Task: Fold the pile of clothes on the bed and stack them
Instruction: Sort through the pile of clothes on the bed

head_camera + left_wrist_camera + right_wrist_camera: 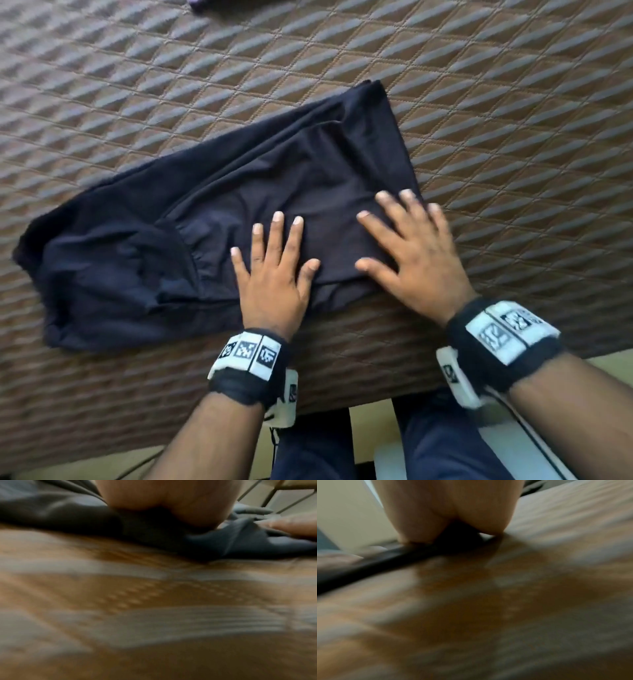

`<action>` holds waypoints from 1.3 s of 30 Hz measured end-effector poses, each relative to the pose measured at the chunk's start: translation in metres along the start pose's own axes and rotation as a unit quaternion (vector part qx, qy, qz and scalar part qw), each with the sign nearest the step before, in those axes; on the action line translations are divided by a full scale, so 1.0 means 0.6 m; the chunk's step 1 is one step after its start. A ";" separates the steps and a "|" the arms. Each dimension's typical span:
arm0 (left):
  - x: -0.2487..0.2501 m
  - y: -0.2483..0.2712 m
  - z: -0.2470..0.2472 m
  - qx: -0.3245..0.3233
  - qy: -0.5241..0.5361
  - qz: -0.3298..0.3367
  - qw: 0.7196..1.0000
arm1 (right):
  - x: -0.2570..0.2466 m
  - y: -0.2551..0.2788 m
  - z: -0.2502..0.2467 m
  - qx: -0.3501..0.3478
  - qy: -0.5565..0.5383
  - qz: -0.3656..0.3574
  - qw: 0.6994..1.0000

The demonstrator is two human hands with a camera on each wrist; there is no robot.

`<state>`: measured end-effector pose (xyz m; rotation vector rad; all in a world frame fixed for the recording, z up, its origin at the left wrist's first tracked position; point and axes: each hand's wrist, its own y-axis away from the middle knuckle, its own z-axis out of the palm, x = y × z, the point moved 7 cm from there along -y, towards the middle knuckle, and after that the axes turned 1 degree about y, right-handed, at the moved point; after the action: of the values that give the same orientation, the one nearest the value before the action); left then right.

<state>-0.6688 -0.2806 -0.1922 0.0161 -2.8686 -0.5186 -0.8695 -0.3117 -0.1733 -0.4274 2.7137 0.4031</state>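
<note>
**Both hands flat on dark garment, near bed edge**

Dark navy garment (219,219) lies partly folded at the bed (513,102) near edge; bare quilt all round. Left hand (274,274) and right hand (414,253) press it, each grip open, fingers spread. Head view shows fingers; wrist views blurred, only palm heels on cloth.

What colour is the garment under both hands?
Dark navy, plain, no print: the garment, clearest in the head view.

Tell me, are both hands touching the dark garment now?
Touching. The head view shows the left hand and the right hand lying flat, fingers spread, on the dark garment on the bed.
</note>
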 end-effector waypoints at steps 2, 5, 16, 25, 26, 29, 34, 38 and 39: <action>-0.044 0.008 0.002 -0.013 -0.023 -0.057 0.998 | 0.052 0.004 0.016 -0.038 0.045 0.060 0.996; -0.076 0.013 -0.023 0.013 -0.005 -0.108 0.994 | 0.095 -0.001 -0.021 0.002 0.018 0.125 0.992; -0.042 -0.015 -0.046 0.028 -0.013 -0.119 0.992 | 0.075 -0.238 -0.083 0.000 0.014 0.119 0.993; -0.015 -0.041 0.002 0.029 0.008 -0.141 0.989 | 0.100 -0.077 -0.054 -0.023 -0.239 0.234 0.942; -0.016 -0.041 0.000 0.041 0.005 -0.137 0.990 | 0.095 -0.069 -0.045 -0.043 -0.267 0.256 0.928; -0.019 -0.040 0.002 0.054 0.009 -0.124 0.991 | 0.090 -0.048 -0.023 -0.089 -0.276 0.272 0.918; -0.020 -0.041 0.007 0.051 0.004 -0.126 0.991 | 0.102 0.042 0.006 -0.195 -0.280 0.343 0.875; -0.019 -0.036 -0.002 0.028 0.026 -0.123 0.992 | 0.105 0.090 -0.006 -0.258 -0.311 0.403 0.821; -0.016 -0.031 -0.012 0.033 0.039 -0.124 0.991 | 0.116 0.077 -0.022 -0.203 -0.317 0.403 0.834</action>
<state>-0.6583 -0.3000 -0.1943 0.3990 -2.8209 -0.4557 -0.9511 -0.2904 -0.1787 0.6908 1.9934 1.1189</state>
